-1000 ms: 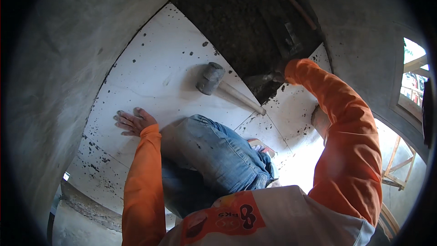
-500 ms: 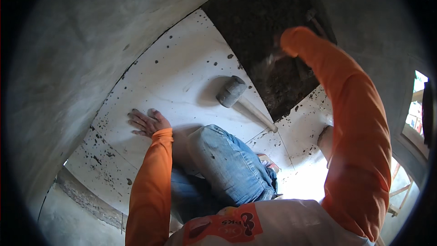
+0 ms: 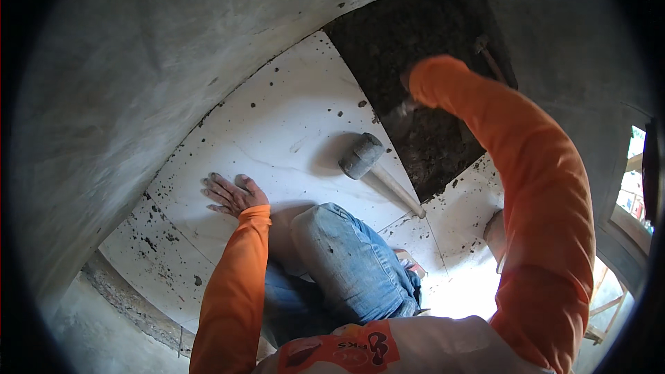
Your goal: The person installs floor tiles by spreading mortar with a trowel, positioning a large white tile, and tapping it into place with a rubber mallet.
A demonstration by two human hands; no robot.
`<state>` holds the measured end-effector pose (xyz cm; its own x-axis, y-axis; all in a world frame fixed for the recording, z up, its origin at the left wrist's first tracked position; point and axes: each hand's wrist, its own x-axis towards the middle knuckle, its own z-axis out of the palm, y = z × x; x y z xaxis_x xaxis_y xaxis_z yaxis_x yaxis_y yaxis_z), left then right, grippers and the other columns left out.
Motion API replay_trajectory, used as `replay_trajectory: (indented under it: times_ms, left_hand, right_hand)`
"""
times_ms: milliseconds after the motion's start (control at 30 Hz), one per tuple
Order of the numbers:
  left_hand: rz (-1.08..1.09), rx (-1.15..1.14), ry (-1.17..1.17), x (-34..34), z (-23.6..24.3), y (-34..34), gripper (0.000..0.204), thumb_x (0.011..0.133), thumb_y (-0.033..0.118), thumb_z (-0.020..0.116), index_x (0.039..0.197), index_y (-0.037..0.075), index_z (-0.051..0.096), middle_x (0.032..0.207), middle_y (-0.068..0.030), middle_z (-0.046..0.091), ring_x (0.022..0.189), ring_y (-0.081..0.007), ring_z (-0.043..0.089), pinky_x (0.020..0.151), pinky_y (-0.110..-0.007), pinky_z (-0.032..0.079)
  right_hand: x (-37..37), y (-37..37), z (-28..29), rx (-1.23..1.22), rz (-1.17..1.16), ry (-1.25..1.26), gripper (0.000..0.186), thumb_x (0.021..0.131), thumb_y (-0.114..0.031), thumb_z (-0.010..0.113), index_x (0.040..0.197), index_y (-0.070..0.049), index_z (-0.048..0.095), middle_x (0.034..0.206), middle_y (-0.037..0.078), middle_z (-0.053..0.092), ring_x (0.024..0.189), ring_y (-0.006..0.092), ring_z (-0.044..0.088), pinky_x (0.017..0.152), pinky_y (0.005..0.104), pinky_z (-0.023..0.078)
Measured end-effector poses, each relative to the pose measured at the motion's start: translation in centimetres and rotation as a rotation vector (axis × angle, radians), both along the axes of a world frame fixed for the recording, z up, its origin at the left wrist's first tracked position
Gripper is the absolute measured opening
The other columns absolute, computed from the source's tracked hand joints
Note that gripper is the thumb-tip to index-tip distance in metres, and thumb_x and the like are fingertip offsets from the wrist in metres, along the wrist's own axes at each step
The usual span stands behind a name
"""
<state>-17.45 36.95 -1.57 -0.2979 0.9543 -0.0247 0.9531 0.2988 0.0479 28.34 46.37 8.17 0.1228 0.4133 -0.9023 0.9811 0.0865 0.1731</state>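
Observation:
My left hand (image 3: 237, 194) lies flat with fingers spread on a large white floor tile (image 3: 277, 111). Beyond my knee, a rubber mallet (image 3: 361, 156) with a grey head and a pale wooden handle rests on that tile, touched by neither hand. Over the dark, rough mortar bed (image 3: 388, 34) is my right hand (image 3: 407, 84), mostly hidden by its orange cuff. Its fingers seem closed round a small greyish metal tool (image 3: 404, 107), smeared by motion, whose kind I cannot make out.
A bare grey wall (image 3: 90, 111) curves along the left. At the mortar's far right edge lies a hammer-like tool (image 3: 490, 59) with a slim handle. A bucket-like container (image 3: 494, 234) is partly behind my right arm. Mortar crumbs dot the tiles.
My right hand has moved slightly left and nearer over the mortar, with the tool. The view has shifted a little; my left hand stays flat on the tile and the mallet stays put.

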Motion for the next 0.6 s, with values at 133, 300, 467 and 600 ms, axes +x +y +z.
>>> replay_trajectory:
  times_ms: [133, 300, 467, 600]
  left_hand:
    - [-0.002, 0.038, 0.012, 0.0, -0.1, -0.2, 0.073, 0.085, 0.048, 0.033, 0.143, 0.007, 0.016, 0.15, -0.0099, 0.011, 0.138, -0.031, 0.004, 0.106, -0.056, 0.0]
    - [0.016, 0.016, 0.039, -0.6, 0.6, 0.2, 0.073, 0.085, 0.047, 0.033, 0.143, 0.007, 0.016, 0.15, -0.0096, 0.01, 0.139, -0.0305, 0.002, 0.106, -0.057, -0.001]
    - [-0.015, 0.022, -0.005, -0.5, 0.5, -0.2, 0.075, 0.084, 0.048, 0.033, 0.143, 0.006, 0.013, 0.15, -0.0132, 0.005, 0.138, -0.033, -0.002, 0.105, -0.058, -0.004]
    - [-0.015, 0.045, 0.028, -0.1, 0.1, -0.4, 0.074, 0.087, 0.053, 0.028, 0.143, 0.007, 0.016, 0.15, -0.0106, 0.01, 0.138, -0.0307, 0.002, 0.106, -0.056, -0.002]
  right_hand:
    - [3.5, 6.4, 1.8, -0.115, 0.102, -0.186, 0.037, 0.088, -0.033, 0.048, 0.125, -0.029, 0.051, 0.114, 0.014, 0.057, 0.104, 0.0313, 0.055, 0.084, 0.0399, 0.043]
    - [0.8, 7.2, 9.9, -0.085, 0.247, -0.151, 0.034, 0.086, -0.033, 0.05, 0.117, -0.023, 0.058, 0.109, 0.016, 0.059, 0.104, 0.0321, 0.055, 0.083, 0.0397, 0.044]
    - [-3.7, 6.3, 9.0, 0.07, 0.004, -0.179, 0.044, 0.081, -0.048, 0.054, 0.101, -0.011, 0.066, 0.098, 0.017, 0.063, 0.099, 0.033, 0.058, 0.081, 0.0383, 0.046]
    - [1.6, 6.8, 7.8, 0.239, -0.339, -0.088, 0.047, 0.079, -0.051, 0.056, 0.099, -0.01, 0.067, 0.1, 0.019, 0.063, 0.101, 0.0337, 0.057, 0.086, 0.0394, 0.044]
